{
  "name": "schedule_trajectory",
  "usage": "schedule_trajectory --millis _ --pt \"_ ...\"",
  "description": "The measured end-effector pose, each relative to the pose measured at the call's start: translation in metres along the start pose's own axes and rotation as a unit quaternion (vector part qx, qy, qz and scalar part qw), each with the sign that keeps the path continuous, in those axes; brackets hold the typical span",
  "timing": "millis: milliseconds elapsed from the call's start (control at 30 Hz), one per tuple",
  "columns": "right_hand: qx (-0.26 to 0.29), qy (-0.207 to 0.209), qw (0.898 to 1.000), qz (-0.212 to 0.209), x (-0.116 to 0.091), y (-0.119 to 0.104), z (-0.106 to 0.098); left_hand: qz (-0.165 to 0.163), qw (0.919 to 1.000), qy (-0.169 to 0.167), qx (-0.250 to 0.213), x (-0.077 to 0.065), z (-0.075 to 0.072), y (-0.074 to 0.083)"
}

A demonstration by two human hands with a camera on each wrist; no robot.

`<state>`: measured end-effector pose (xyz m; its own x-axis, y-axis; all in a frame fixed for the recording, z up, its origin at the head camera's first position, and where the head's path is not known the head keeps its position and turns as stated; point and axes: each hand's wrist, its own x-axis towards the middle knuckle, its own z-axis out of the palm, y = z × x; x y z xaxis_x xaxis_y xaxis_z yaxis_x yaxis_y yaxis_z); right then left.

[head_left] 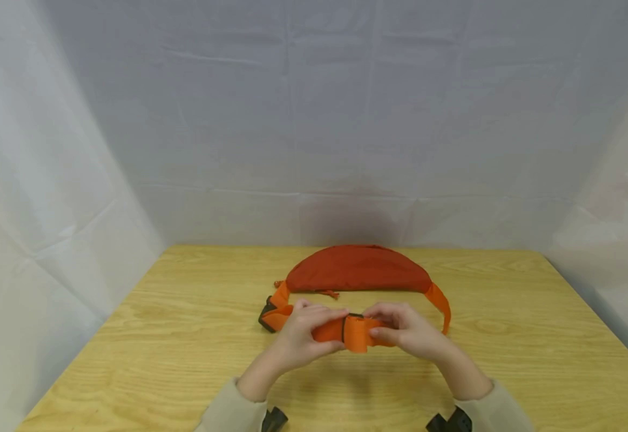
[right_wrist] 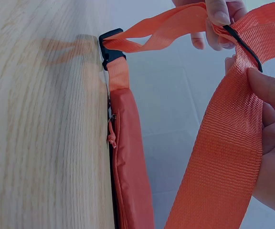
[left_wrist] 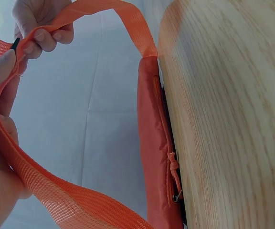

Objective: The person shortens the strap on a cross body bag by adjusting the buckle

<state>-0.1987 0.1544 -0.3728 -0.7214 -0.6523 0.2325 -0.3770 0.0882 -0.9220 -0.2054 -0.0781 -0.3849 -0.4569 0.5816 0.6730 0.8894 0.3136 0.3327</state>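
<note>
The left hand (head_left: 304, 336) and right hand (head_left: 415, 335) each pinch the orange strap (head_left: 355, 337) beside its black slider (right_wrist: 244, 46), a black buckle (head_left: 266, 316) sits just outside the left hand, and the red waist bag (head_left: 359, 269) rests on the table (head_left: 184, 348) beyond both.

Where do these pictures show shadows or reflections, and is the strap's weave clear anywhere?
Head view: soft shadow on the table below the strap, reddish tint on the backdrop behind the bag, weave unreadable; right wrist view: faint orange reflection on the table, weave clear; left wrist view: faint orange tint near the table's edge, weave visible lower down.
</note>
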Motion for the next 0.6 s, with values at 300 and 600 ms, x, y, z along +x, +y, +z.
schedule_trajectory --millis 300,600 --pt "0.007 0.021 0.999 0.035 0.0013 -0.0019 0.0021 0.001 1.0 0.01 0.001 -0.0001 0.0009 -0.0002" --pt "-0.002 -0.003 1.0 -0.022 -0.0004 0.0028 -0.0021 -0.008 0.9999 0.012 0.006 -0.0001 -0.0011 0.0002"
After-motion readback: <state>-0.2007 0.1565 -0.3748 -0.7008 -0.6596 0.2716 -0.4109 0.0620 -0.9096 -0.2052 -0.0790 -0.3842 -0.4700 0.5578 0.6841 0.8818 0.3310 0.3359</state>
